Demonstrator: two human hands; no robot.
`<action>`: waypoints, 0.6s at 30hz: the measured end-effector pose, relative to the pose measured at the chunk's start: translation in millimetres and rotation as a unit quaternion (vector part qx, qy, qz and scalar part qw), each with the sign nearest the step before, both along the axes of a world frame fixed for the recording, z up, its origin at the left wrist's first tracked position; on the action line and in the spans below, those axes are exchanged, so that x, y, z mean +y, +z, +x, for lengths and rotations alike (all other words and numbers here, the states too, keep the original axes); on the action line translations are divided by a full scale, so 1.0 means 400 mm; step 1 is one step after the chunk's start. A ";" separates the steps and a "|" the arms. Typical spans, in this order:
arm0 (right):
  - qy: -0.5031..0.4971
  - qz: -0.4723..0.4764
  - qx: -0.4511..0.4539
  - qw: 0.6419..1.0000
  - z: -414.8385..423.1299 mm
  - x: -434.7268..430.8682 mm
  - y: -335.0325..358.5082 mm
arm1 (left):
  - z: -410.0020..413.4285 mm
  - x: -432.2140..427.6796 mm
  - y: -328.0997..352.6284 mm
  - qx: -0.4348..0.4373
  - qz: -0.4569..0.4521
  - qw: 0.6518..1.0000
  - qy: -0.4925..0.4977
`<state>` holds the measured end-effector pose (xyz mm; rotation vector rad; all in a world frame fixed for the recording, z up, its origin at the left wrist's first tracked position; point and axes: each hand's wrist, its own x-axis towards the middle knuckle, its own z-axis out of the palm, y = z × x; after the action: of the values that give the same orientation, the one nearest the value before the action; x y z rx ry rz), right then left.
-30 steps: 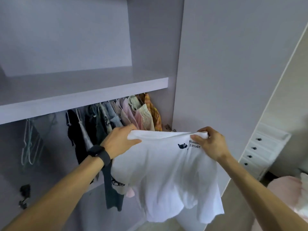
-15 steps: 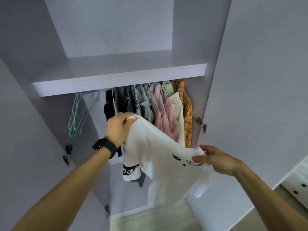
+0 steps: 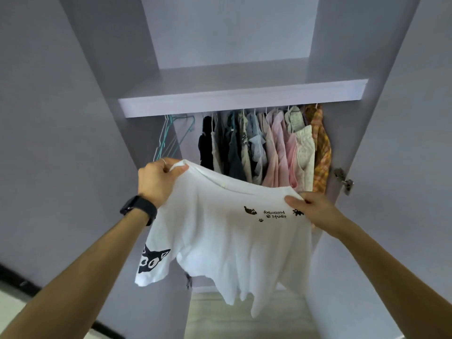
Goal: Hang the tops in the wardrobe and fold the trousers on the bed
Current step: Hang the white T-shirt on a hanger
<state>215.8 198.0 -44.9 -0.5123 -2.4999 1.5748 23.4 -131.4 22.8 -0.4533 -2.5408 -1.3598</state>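
Observation:
A white T-shirt [image 3: 230, 243] with small black cat prints and a cat face on its left sleeve hangs spread between my hands in front of the open wardrobe [image 3: 244, 99]. My left hand [image 3: 159, 179], with a black watch on the wrist, grips the shirt's left shoulder. My right hand [image 3: 315, 211] pinches the right shoulder, slightly lower. Behind the shirt, several hung tops [image 3: 266, 148] fill the rail under the shelf. Bare teal and white hangers [image 3: 171, 135] hang at the rail's left end, just above my left hand.
The wardrobe's two lilac doors [image 3: 401, 143] stand open on either side. A metal hinge [image 3: 344, 182] sticks out on the right door near my right hand. A shelf [image 3: 244, 94] runs above the rail. Light wooden floor [image 3: 244, 321] shows below.
The view has swung to face the wardrobe opening squarely. Both hands have kept their grip on the shirt and spread it flat, and the right hand has risen to near the left's height.

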 end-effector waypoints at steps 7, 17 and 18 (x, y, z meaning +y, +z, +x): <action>-0.003 0.110 0.109 0.988 -0.078 -0.036 0.047 | -0.051 -0.105 -0.010 0.001 -0.102 0.995 -0.010; -0.004 0.147 0.099 0.984 -0.120 -0.123 0.030 | 0.005 -0.080 -0.057 0.006 -0.081 0.991 -0.109; 0.007 0.146 0.103 0.984 -0.126 -0.140 0.039 | 0.008 -0.068 -0.055 -0.005 -0.066 0.991 -0.120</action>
<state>165.2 141.9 -29.4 -0.2756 -2.5134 1.1671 26.5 -158.7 0.8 -0.8018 -2.6651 -1.2733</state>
